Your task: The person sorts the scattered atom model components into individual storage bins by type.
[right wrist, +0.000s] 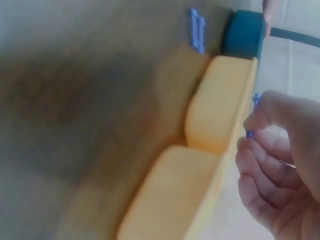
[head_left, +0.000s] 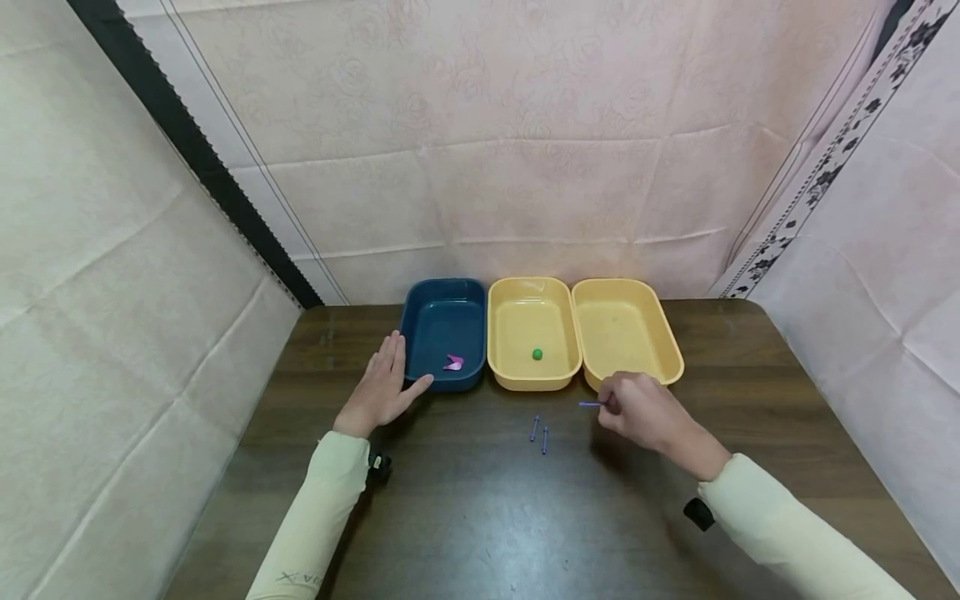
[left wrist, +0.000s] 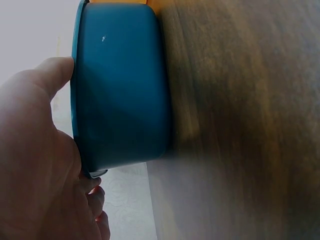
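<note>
My left hand (head_left: 380, 387) rests against the near left corner of a dark blue plastic tray (head_left: 446, 312), fingers straight and thumb spread. In the left wrist view the thumb touches the rim. With thumb and fingertips, my right hand (head_left: 641, 410) pinches a thin blue-purple stick (head_left: 590, 404) just in front of the right yellow tray (head_left: 618, 312). The right wrist view shows the same stick (right wrist: 256, 98), its middle covered by the thumb. Two similar sticks, one left (head_left: 535, 428) and one right (head_left: 544, 441), lie side by side on the table.
A second yellow tray (head_left: 528, 308) stands between the blue and right yellow trays, with a small green ball (head_left: 537, 354) inside. A pinkish-purple piece (head_left: 453, 363) lies in the blue tray. Pale cloth (head_left: 495, 192) hangs behind the brown wooden table (head_left: 465, 517).
</note>
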